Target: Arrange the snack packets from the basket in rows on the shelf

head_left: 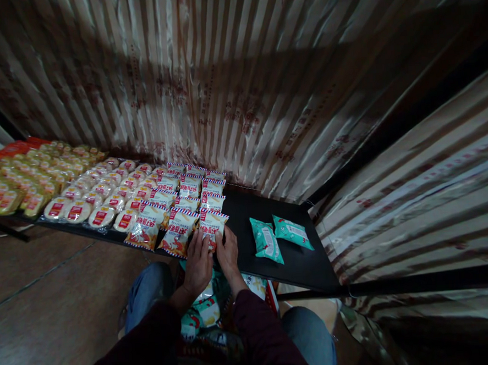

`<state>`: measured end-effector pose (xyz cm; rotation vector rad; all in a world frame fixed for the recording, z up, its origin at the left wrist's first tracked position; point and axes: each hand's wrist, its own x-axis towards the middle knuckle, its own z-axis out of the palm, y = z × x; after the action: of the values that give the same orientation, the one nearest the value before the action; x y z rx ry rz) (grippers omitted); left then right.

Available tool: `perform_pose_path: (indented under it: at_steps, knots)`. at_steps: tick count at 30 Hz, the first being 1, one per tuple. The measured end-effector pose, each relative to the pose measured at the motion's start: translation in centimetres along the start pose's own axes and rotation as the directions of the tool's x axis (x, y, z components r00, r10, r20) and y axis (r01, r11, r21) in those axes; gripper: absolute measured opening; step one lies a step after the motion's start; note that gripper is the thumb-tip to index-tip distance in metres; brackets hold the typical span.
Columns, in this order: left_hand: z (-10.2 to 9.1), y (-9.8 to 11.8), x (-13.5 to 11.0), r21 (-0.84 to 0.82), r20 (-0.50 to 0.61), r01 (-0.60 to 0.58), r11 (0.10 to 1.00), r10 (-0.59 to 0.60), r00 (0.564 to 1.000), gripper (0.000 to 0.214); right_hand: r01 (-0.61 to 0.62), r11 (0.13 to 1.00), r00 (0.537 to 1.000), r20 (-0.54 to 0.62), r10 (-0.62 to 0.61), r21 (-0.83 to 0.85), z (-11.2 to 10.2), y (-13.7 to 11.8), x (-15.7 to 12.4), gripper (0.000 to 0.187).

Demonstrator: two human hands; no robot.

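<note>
My left hand and my right hand are at the front edge of a black shelf. Between them they grip a snack bag with a striped top edge and red lettering, fingers closed around its lower part and sides. This bag is the rightmost of the front row. Directly left of it lies a matching snack bag, and another bag follows. Rows of the same packets run back towards the curtain. My fingers hide the lower end of the held bag.
Two green snack bags lie apart at the shelf's right. White round packets and yellow packets fill the left. Below, between my knees, a box holds green bags. Striped curtain hangs behind; a black frame bar runs right.
</note>
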<state>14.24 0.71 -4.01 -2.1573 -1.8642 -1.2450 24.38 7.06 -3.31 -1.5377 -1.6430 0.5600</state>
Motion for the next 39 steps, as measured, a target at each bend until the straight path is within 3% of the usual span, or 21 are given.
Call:
perform_pose_path:
  at_steps: [8,12,26,32,39]
  knots:
    - [1.2,-0.5,0.2,0.021,-0.068,-0.017,1.0,0.018,0.998,0.054,-0.142,0.978,0.99,0.026,0.14,0.15,0.1,-0.2,1.5,0.062]
    - [1.4,-0.5,0.3,0.018,-0.057,-0.022,1.0,0.023,0.998,0.051,-0.147,0.97,0.989,0.03,0.144,0.195,0.2,-0.4,1.8,0.062]
    - [1.8,-0.6,0.5,0.023,-0.092,-0.044,0.999,0.046,0.995,0.054,-0.185,0.976,0.982,0.07,0.177,0.114,0.6,-0.6,1.5,0.074]
    - [-0.2,-0.3,-0.1,0.06,-0.062,-0.086,0.994,0.09,0.994,0.053,-0.167,0.98,0.986,0.048,0.162,0.11,0.6,-0.7,1.5,0.072]
    - [-2.8,-1.6,-0.2,0.136,-0.165,0.05,0.989,-0.027,0.986,0.05,-0.161,0.975,0.987,0.053,0.155,0.153,0.7,-0.8,1.3,0.076]
